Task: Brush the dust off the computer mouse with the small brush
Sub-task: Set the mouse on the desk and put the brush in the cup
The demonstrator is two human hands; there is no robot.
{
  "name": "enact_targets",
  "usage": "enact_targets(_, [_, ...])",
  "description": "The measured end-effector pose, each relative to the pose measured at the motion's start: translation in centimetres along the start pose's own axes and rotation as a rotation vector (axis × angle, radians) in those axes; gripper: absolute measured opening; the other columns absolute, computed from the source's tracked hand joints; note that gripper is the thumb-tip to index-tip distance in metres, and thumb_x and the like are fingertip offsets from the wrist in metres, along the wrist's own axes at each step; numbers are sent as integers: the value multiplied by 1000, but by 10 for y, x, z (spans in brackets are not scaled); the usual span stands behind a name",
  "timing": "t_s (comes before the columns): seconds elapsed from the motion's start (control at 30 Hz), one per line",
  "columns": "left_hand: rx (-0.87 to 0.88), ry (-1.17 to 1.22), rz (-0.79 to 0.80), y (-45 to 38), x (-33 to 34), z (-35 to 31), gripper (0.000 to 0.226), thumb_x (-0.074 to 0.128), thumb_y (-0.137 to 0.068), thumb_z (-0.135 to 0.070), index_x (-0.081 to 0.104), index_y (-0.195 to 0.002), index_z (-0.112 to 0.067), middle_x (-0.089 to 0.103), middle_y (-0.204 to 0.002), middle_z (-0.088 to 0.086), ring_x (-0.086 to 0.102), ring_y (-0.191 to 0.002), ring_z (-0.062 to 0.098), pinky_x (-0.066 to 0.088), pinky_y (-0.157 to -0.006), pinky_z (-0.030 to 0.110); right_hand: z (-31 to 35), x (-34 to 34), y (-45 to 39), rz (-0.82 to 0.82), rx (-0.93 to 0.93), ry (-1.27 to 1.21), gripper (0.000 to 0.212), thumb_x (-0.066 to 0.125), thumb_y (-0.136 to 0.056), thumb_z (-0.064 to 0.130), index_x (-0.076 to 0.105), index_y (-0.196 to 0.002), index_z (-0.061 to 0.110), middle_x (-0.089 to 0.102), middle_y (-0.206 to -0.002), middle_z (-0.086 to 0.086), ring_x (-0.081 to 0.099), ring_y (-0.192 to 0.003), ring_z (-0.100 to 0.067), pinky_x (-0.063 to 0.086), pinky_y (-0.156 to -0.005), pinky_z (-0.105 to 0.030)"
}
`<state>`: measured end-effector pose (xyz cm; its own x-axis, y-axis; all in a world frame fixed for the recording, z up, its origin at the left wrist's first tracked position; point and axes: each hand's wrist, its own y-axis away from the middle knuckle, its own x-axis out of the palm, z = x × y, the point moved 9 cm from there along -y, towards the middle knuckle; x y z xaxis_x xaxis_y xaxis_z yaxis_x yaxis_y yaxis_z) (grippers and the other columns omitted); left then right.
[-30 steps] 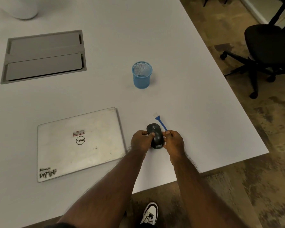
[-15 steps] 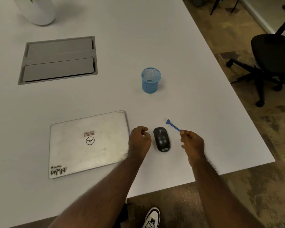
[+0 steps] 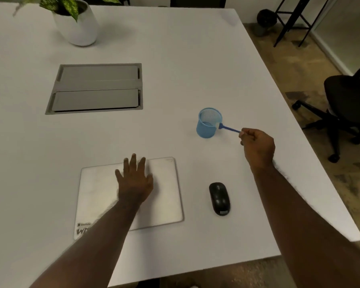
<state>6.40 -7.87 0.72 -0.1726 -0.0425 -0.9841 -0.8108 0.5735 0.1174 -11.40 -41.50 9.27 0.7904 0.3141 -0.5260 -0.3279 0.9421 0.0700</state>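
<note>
My right hand (image 3: pixel 257 145) fingers pinched on small brush (image 3: pixel 229 128), bristle end at blue mesh cup (image 3: pixel 208 123) rim, cup contents indiscernible, left hand (image 3: pixel 134 179) fingers spread flat on laptop (image 3: pixel 166 196), computer mouse (image 3: pixel 219 198) untouched on worktop (image 3: pixel 175 48) between my hands.

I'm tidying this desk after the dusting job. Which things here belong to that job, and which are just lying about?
Belong to the job:
computer mouse
small brush, held in the right hand

Just lying about:
blue mesh cup
closed laptop, under the left hand
potted plant
grey cable hatch
office chair
</note>
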Motion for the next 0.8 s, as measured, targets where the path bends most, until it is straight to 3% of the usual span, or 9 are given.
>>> enact_targets(0.13, [24,-72,48,-9,16,25,61,32,-91,-39,46,-141,-8,39,-149,23,39,-135,46,38,-94,68,30,25,-20,6,-95,129,29,63,-95,25,73,-118,9,75,-111,-9,70,-103,-25,53,-98,-34])
enact_targets(0.23, [14,-42,97,-14,29,34,64,25,-91,-40,36,-147,-11,29,-155,21,30,-141,44,32,-98,69,42,42,-34,0,-100,228,29,62,-96,26,73,-119,12,74,-117,-5,68,-107,-24,47,-90,-27])
enact_targets(0.37, [6,-37,166,-16,46,39,69,12,-89,-46,12,-154,-21,2,-163,10,6,-149,34,18,-110,66,48,62,-45,18,-67,352,27,61,-96,28,75,-117,18,74,-117,-4,68,-106,-27,51,-88,-33])
enact_targets(0.57, [24,-42,176,-16,44,41,72,7,-87,-47,11,-153,-21,4,-162,10,8,-149,34,17,-110,66,45,89,-38,62,-62,534,28,60,-95,32,75,-118,22,73,-118,-7,67,-106,-34,54,-85,-37])
enact_targets(0.8, [13,-19,196,-14,42,47,73,6,-87,-49,14,-153,-20,6,-162,10,8,-149,35,18,-109,66,41,97,-17,143,-78,486,39,65,-92,37,67,-130,28,66,-133,-5,61,-120,-30,49,-94,-38])
